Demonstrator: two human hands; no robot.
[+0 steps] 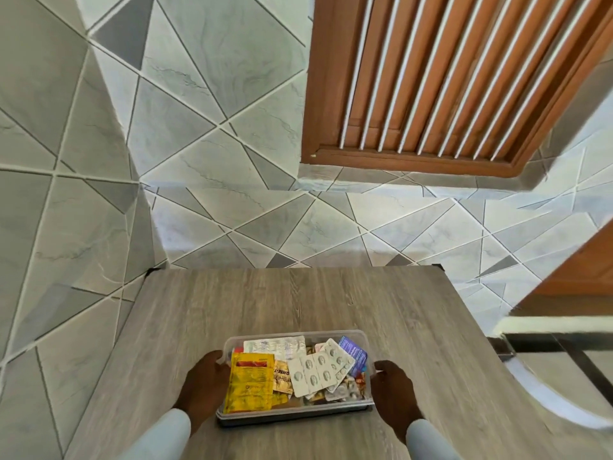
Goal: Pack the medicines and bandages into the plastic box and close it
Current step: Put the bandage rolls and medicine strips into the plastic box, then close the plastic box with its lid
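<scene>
A clear plastic box (331, 333) with a dark base stands on the wooden table (298, 300), near its front edge. Inside lie a yellow sachet (250, 380), a white blister pack (315, 370), a silver pill strip (275, 345), a blue packet (353, 355) and several other small packs. My left hand (205, 383) grips the box's left side, thumb at the rim. My right hand (393, 390) holds the right side. I cannot tell whether a clear lid covers the box. No bandage shows plainly.
The table stands against a tiled wall (199, 144), with tiled floor at the left. A brown louvred window (447, 78) is up at the right, and a dark metal frame (547, 346) stands to the right of the table.
</scene>
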